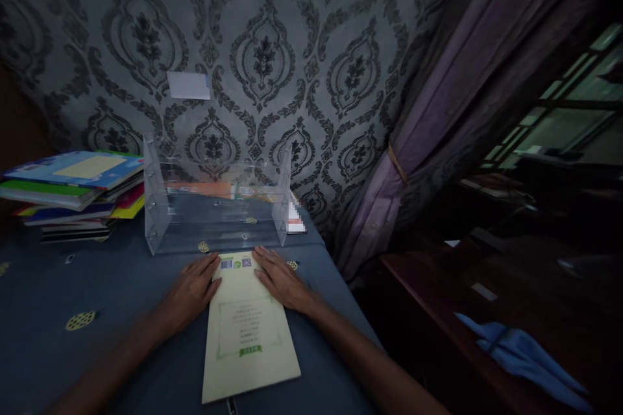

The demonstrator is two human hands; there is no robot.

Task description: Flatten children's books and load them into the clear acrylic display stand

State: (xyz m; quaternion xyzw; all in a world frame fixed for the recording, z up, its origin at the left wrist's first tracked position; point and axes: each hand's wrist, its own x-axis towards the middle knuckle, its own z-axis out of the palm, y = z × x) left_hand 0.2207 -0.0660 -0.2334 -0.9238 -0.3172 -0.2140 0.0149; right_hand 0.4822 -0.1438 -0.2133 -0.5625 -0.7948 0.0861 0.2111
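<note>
A pale cream book (250,324) lies flat on the blue cloth, its printed cover turned upside down to me. Its far end carries a barcode and a QR code; a green ribbon mark shows nearer to me. My left hand (192,288) rests at the far left edge, fingers stretched forward and thumb touching the book. My right hand (282,282) lies along the far right edge, fingers extended and apart. Just beyond both hands stands a clear plastic rack (219,207) with tiered shelves and side panels.
To the left is a stack of books (78,188). A patterned wall (311,52) rises behind the table (121,285), with a white card (189,85) on it. A tied purple curtain (384,188) hangs at right, near a dark red surface (428,298) holding a blue cloth (523,356).
</note>
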